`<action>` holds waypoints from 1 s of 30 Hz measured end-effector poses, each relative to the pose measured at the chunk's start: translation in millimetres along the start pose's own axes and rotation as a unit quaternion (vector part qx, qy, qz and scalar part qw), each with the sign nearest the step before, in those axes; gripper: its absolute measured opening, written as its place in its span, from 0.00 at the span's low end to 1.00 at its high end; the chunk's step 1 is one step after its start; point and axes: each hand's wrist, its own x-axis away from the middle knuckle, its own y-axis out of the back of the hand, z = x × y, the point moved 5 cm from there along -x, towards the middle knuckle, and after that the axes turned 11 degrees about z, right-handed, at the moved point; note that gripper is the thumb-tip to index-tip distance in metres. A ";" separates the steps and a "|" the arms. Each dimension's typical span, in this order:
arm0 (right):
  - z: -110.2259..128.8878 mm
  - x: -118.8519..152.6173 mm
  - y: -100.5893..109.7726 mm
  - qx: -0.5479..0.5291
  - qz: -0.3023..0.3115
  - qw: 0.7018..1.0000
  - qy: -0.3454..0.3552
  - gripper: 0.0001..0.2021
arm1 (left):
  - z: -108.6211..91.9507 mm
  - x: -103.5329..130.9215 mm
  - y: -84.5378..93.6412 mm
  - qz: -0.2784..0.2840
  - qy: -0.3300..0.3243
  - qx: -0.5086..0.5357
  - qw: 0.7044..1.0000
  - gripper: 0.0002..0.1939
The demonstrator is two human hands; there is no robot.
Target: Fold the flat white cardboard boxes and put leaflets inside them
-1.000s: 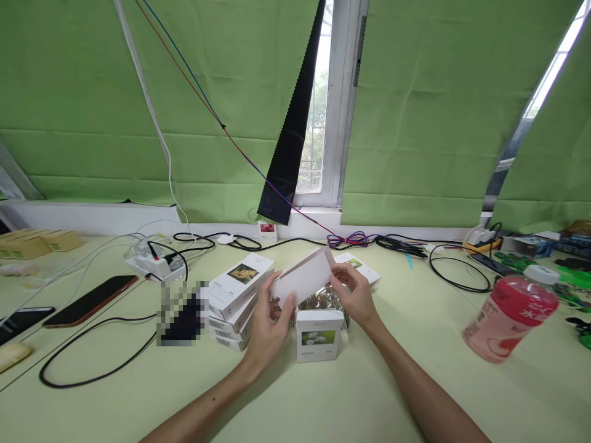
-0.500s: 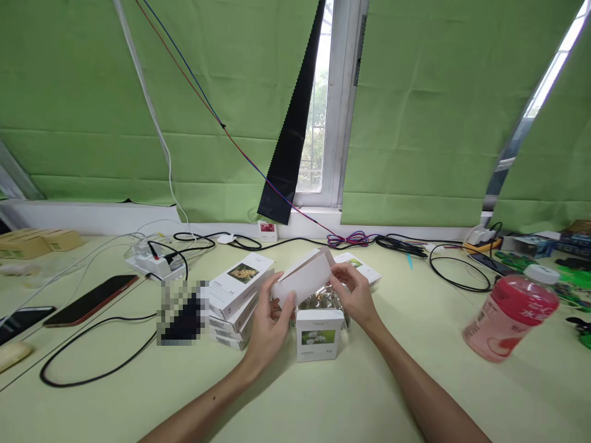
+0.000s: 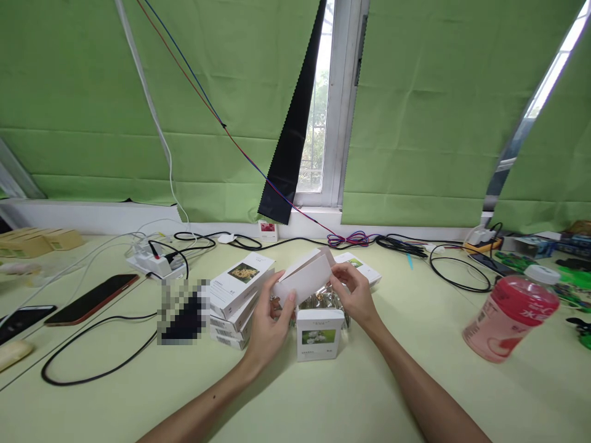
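Both hands hold a white cardboard box (image 3: 305, 278) tilted above the table, one long edge parted like a raised flap. My left hand (image 3: 272, 314) grips its left end, thumb on the near face. The fingers of my right hand (image 3: 353, 289) pinch its right end. Below it lie shiny foil packets (image 3: 321, 299), partly covered by the box and hands. In front of them stands a small white box with a white-flower picture (image 3: 318, 336). Left of my left hand is a stack of white boxes (image 3: 240, 284), the top one showing yellow flowers. Behind my right hand lies another white box (image 3: 364, 269).
On the right stands a pink drink bottle (image 3: 510, 317). A phone (image 3: 92, 299), a power strip (image 3: 154, 261) and a looping black cable (image 3: 69, 384) are on the left. Bundled cables (image 3: 399, 245) run along the back of the table (image 3: 415, 369).
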 end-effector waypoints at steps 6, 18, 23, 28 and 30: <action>0.7 0.0 0.2 0.008 0.001 1.000 0.002 0.04 | -0.5 -0.3 0.0 0.004 0.006 0.002 1.000 0.29; 1.5 -0.3 0.4 0.008 0.001 1.000 0.012 0.03 | -0.9 0.1 1.9 -0.001 0.005 -0.009 1.000 0.29; 1.3 -0.1 0.3 0.012 0.001 1.000 0.011 0.04 | -2.3 0.6 2.0 -0.003 0.005 -0.018 1.000 0.30; 1.4 -0.5 0.4 0.014 0.001 1.000 0.019 0.03 | -3.1 1.0 2.5 -0.009 -0.006 -0.038 0.999 0.29; 1.1 -0.6 0.5 0.013 0.001 1.000 0.021 0.03 | -3.6 1.1 2.7 -0.012 -0.009 -0.040 0.999 0.28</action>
